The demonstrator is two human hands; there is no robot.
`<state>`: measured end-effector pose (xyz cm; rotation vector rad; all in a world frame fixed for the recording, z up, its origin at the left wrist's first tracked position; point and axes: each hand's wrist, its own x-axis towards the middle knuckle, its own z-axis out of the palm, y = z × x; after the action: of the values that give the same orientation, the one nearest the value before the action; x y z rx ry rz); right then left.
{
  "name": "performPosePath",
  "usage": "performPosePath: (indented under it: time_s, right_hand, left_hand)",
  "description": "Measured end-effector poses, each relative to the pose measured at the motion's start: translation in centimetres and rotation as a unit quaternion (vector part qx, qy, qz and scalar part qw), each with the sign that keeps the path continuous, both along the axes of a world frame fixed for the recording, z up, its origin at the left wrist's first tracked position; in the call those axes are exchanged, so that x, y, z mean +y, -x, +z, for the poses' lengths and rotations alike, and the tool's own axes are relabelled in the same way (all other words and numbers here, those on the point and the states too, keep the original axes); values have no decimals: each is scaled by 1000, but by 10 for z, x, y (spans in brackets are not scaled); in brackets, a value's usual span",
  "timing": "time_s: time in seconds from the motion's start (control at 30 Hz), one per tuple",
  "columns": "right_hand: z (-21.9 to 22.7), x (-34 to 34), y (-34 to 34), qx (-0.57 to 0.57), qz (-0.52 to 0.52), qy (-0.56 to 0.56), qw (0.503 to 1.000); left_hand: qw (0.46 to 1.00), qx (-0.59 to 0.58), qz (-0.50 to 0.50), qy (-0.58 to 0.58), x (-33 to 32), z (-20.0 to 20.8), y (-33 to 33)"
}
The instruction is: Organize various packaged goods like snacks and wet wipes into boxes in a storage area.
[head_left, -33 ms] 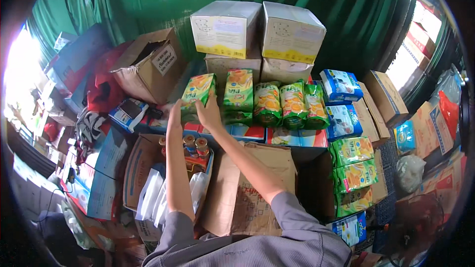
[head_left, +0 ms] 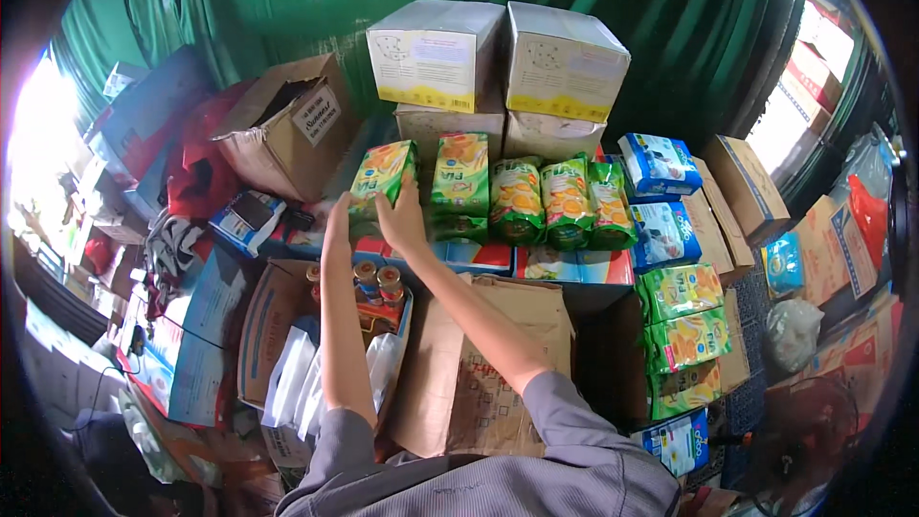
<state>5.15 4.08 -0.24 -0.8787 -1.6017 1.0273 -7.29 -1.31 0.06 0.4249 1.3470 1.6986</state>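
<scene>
My left hand (head_left: 337,222) and my right hand (head_left: 404,218) press from both sides on a green and yellow pack (head_left: 383,170) printed with orange fruit. The pack stands at the left end of a row, leaning back. Part of its lower end and some of my fingers are hidden. Just right of it is a matching pack (head_left: 461,168), then several puffier green pouches (head_left: 518,196) with the same fruit print. The row rests on red and blue boxes (head_left: 574,266).
White and yellow cartons (head_left: 565,57) are stacked behind the row. Blue packs (head_left: 661,168) and more green packs (head_left: 684,292) lie to the right. Nearer me are a brown carton (head_left: 493,364) and an open box holding capped jars (head_left: 390,282) and white plastic bags (head_left: 292,378).
</scene>
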Motion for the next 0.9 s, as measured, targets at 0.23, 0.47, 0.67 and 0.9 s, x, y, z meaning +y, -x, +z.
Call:
performPosePath:
  time_s: [0.23, 0.47, 0.67, 0.9]
  right_hand:
    - [0, -10, -6, -103, -96, -206, 968]
    - [31, -26, -51, -329, -47, -313, 890]
    - [46, -52, -121, -260, -72, -316, 910]
    - [34, -99, -303, -96, -241, -288, 922]
  left_hand:
    - [999, 22, -9, 21, 33, -42, 5]
    - [980, 57, 18, -191, 60, -104, 10]
    - [805, 580, -103, -63, 74, -66, 12]
    - [730, 650, 163, 134, 44, 8, -108]
